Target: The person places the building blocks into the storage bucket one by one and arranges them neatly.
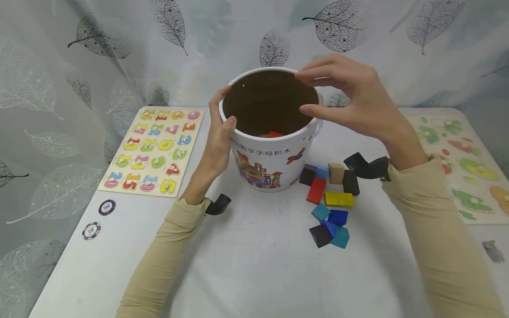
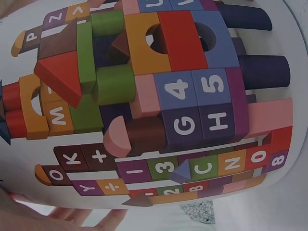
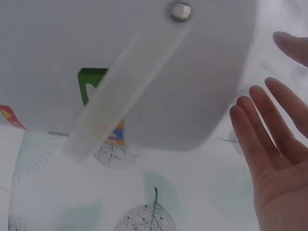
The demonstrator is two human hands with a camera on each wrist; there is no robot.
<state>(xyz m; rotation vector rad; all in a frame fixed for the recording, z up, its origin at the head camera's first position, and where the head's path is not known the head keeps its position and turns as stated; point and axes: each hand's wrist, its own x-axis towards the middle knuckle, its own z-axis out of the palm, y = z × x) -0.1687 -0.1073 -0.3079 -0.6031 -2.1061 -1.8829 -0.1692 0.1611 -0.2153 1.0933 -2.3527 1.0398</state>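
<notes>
A white bucket (image 1: 260,150) printed with block pictures stands at the back of the table. My left hand (image 1: 218,139) grips its left rim, thumb at the front edge and fingers along the outer side. Low inside the bucket shows a red block (image 1: 274,134). My right hand (image 1: 346,92) hovers at the right rim, fingers and thumb straight and apart, nothing between them. In the right wrist view the open palm (image 3: 281,168) is beside the bucket wall and its pale handle (image 3: 120,91). Printed lettered blocks on the bucket fill the left wrist view.
Right of the bucket lie several loose blocks, among them a yellow block (image 1: 339,199), a red block (image 1: 316,190) and a teal block (image 1: 340,237). A number puzzle board (image 1: 153,152) lies left, with two round chips (image 1: 91,230) before it. Another puzzle board (image 1: 457,154) lies right.
</notes>
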